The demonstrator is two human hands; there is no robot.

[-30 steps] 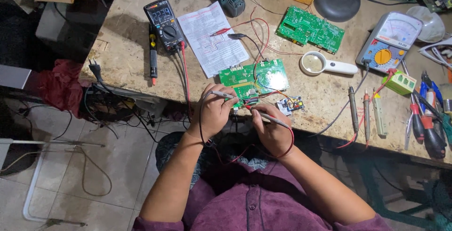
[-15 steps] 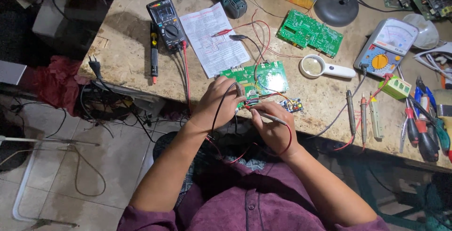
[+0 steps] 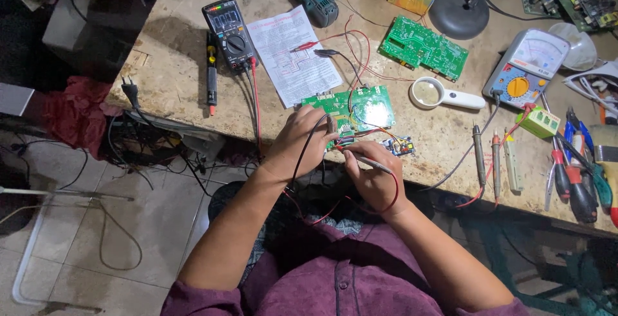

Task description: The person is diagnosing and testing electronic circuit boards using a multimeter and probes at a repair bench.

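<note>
Probing is the step in hand: the left hand (image 3: pixel 301 141) pinches a black test probe (image 3: pixel 330 124) onto the green circuit board (image 3: pixel 357 110) at the counter's (image 3: pixel 180 77) near edge, and the right hand (image 3: pixel 372 175), at five o'clock of the board, holds a red-leaded probe (image 3: pixel 368 161) toward its lower rim. The digital multimeter (image 3: pixel 227 32) lies at ten o'clock. Judging by this, steady tip contact matters while the meter is read.

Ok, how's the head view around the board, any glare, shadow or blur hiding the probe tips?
Head view: sharp and evenly lit at the board, no glare there; the left hand covers its probe tip, the right hand probe shows; the floor and the table's right edge fall into shadow, and the table edges bow from wide-angle distortion.
</note>
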